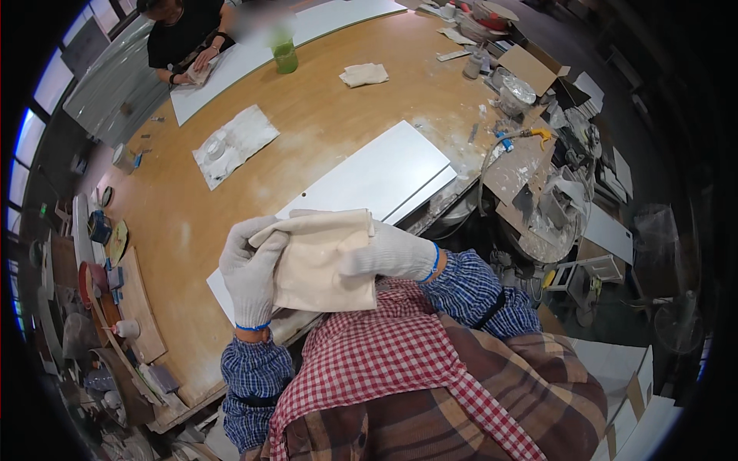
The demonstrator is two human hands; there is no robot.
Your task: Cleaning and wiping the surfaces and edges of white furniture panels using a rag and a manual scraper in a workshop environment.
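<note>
Both gloved hands are gripping a folded cream cloth [323, 265] above the white board [377, 173]: left hand [250, 276] clamping its left edge, right hand [384, 252] pinching across the top right. It's being held off the board, near the chest. Risk: slippery gloves losing a fold, so the cloth is sagging open and picking up grit from the dusty wooden table [323, 115].

- Both gloved hands held a folded cream cloth [319, 265]: the left hand [250, 278] gripped its 9 o'clock edge, the right hand [388, 252] its 3 o'clock side.
- A white panel [380, 173] lay on the wooden desk [323, 115] at 12 o'clock of the cloth.
- Another person's hands [198, 71] pressed a rag at the desk's far edge.
</note>
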